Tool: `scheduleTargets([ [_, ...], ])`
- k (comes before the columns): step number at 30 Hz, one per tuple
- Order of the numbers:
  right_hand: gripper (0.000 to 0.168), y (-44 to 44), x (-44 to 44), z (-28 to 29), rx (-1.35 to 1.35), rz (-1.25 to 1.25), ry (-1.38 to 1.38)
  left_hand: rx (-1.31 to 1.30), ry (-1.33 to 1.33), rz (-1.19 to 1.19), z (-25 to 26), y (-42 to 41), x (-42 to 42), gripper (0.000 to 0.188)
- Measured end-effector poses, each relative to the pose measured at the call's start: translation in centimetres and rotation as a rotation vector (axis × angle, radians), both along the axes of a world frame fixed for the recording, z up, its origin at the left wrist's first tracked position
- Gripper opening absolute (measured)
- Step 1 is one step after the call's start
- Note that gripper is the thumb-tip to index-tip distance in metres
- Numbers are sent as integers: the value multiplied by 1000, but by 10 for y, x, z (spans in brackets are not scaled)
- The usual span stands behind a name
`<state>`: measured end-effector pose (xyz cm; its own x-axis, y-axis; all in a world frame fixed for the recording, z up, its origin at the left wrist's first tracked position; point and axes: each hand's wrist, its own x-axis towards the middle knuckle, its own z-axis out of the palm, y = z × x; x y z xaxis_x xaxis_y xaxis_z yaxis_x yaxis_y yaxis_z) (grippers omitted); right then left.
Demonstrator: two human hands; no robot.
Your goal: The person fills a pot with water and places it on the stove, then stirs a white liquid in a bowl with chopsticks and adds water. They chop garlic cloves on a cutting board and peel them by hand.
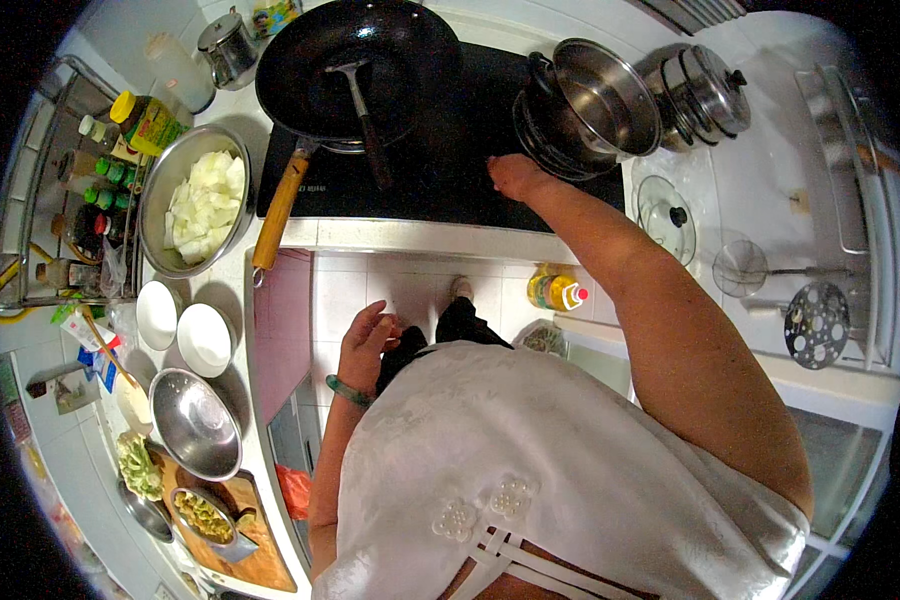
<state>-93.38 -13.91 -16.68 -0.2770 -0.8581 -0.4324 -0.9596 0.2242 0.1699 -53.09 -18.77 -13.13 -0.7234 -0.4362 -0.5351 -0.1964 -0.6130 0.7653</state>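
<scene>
My right hand [516,177] reaches over the black cooktop [435,176], its fingers on or just above the surface beside the stacked steel pots [604,101]. Its fingertips are partly hidden, and I cannot tell whether they press anything. My left hand [371,334] hangs in front of the counter with loosely bent fingers and nothing in it; a green bangle [349,391] circles that wrist. A black wok [300,71] with a wooden handle [281,214] sits on the left of the cooktop. Inside it leans a spatula [358,97], its dark handle pointing toward me over the rim.
Left counter: a steel bowl of cut pale vegetables [206,202], two white bowls [205,340], another steel bowl [195,424] and a cutting board [266,559]. Bottles fill a rack [26,225]. At right lie a glass lid [664,217] and strainer [740,268]. An oil bottle [551,292] stands below.
</scene>
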Motion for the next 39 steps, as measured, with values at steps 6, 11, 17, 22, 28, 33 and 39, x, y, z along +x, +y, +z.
scheduleTargets([
  [6, 22, 1, 4, -5, -82, -2, 15, 15, -5, -1, 2, 3, -2, 39],
  [11, 20, -1, 14, -2, -135, -17, 71, -5, 2, 6, 1, 5, -1, 38],
  [17, 20, 9, 5, -12, -180, 49, 56, -3, 5, -24, 0, 6, -3, 38],
  [22, 20, -4, 21, 5, -137, -173, 25, 2, 5, -19, -2, 5, -1, 38],
  [28, 19, -1, 17, 4, -62, -88, 54, -8, 4, -23, 0, 8, 3, 37],
  [33, 18, -1, 16, -4, -42, -135, 70, -14, -6, -26, 0, 10, 5, 38],
  [39, 17, -3, 29, 19, -57, -91, 70, -24, -28, -23, 2, 12, 10, 37],
])
